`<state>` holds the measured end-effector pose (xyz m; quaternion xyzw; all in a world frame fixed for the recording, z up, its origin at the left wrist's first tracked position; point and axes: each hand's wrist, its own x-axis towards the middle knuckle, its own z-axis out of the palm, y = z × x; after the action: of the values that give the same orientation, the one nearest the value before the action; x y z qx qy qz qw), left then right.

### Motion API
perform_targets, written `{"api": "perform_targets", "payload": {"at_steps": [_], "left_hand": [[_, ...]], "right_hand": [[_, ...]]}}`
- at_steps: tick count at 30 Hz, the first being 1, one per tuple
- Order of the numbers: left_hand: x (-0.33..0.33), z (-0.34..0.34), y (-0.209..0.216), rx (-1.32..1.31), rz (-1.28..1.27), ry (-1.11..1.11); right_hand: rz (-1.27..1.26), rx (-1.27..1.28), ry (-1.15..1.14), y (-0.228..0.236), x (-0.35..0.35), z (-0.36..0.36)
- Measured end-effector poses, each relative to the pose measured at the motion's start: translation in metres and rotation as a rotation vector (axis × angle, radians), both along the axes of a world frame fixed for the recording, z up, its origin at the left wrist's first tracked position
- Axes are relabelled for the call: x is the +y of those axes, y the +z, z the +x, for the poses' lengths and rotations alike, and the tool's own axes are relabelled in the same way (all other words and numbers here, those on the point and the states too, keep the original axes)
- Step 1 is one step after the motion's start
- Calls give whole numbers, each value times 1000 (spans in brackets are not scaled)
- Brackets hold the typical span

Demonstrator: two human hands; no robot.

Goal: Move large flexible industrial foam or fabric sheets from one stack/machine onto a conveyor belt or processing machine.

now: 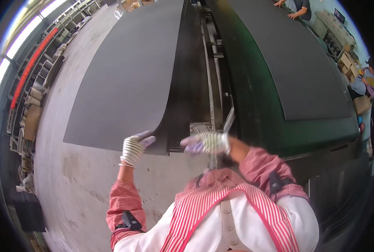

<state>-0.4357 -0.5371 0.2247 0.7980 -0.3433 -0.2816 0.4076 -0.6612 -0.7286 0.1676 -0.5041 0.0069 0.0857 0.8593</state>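
Observation:
My left hand [134,148], in a striped glove with purple fingertips, is closed on the near edge of a large dark grey sheet [124,80]. The sheet's right side bends up in a curl near this hand, over a dark surface. To the right, my right hand [208,143], in a similar glove, hovers before the machine's middle rail [212,96]. Its fingers stretch leftward, somewhat blurred, and nothing shows in them. A gap separates it from the sheet.
On the right, a second dark sheet [296,63] lies on a green belt table [321,134]. Another person's hand [294,16] rests near its far edge. Cardboard boxes [348,65] stand at the far right. Shelving with a red bar [33,67] runs along the left, beyond the concrete floor [65,168].

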Motion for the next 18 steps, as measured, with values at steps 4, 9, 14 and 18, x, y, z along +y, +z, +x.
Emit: {"api": "perform_targets", "payload": {"at_steps": [4, 9, 14, 18], "left_hand": [[-13, 16, 37, -466, 299, -193], [-86, -7, 116, -291, -81, -221], [-137, -103, 76, -565, -161, -445], [-149, -129, 57, -29, -153, -633]], "right_hand": [[-103, 145, 63, -14, 46, -10], [692, 600, -213, -9, 55, 25], [892, 8, -476, -4, 73, 55], [1635, -652, -462, -54, 42, 67]]}}
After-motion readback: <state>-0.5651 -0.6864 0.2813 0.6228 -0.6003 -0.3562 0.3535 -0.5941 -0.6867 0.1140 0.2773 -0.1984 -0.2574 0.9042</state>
